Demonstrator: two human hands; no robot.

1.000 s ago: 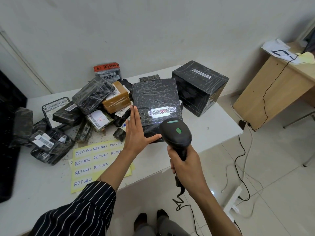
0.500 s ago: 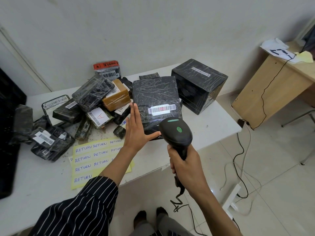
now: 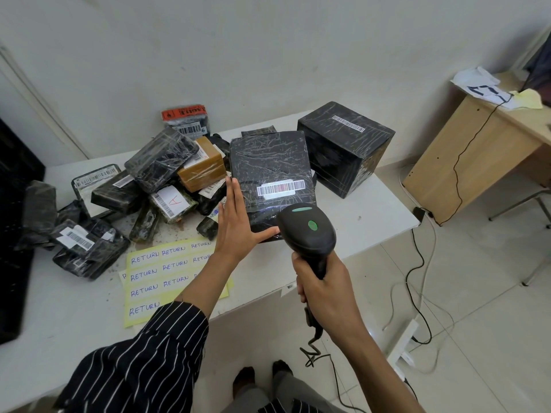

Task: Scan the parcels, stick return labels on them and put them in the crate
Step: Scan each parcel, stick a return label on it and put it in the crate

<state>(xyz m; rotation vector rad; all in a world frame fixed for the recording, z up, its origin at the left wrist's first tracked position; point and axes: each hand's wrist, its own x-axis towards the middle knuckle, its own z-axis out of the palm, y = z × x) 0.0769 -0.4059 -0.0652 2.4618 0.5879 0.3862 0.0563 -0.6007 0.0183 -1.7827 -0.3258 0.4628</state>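
Observation:
A flat black wrapped parcel [image 3: 268,162] stands tilted on the white table [image 3: 366,216], its barcode label [image 3: 281,187] facing me with red scanner light on it. My left hand [image 3: 235,222] props its left edge with straight fingers, thumb under the bottom edge. My right hand [image 3: 323,290] grips the handle of a black barcode scanner [image 3: 307,231] aimed at the label. Yellow sheets of RETURN labels [image 3: 161,272] lie on the table under my left forearm.
A large black box [image 3: 346,147] stands right of the held parcel. Several black and brown parcels [image 3: 143,186] are heaped at left. A dark object [image 3: 12,234] fills the left edge. A wooden desk [image 3: 477,156] and floor cables [image 3: 417,263] are at right.
The view has shifted slightly. Both hands, the parcel and the scanner keep the same pose.

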